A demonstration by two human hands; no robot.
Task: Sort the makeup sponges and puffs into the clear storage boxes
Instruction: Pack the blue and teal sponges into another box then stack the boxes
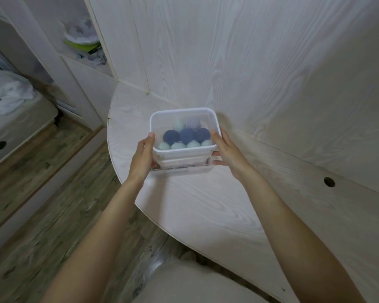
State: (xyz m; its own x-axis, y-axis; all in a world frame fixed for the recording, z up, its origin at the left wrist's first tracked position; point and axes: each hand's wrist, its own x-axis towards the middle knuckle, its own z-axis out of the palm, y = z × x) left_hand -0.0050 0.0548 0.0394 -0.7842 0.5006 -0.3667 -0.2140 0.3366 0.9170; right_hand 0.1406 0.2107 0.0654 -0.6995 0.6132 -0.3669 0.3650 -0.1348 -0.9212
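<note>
A clear storage box [182, 113] sits on top of a second clear box [184, 169], stacked over the pale wooden table [206, 204]. Inside the top box lie three dark blue sponges [186, 135], several pale green sponges [185, 145] along the near wall and a lilac one [193, 123] at the back. My left hand [143, 155] grips the stack's left side, thumb on the top box's rim. My right hand [225, 152] grips the right side the same way. What the lower box holds is hidden.
The table has a curved front edge, with wood-grain wall panels behind and to the right and a round hole [329, 182] in the right panel. A shelf [85, 42] at the upper left holds bags. A bed [11, 99] and wooden floor lie left.
</note>
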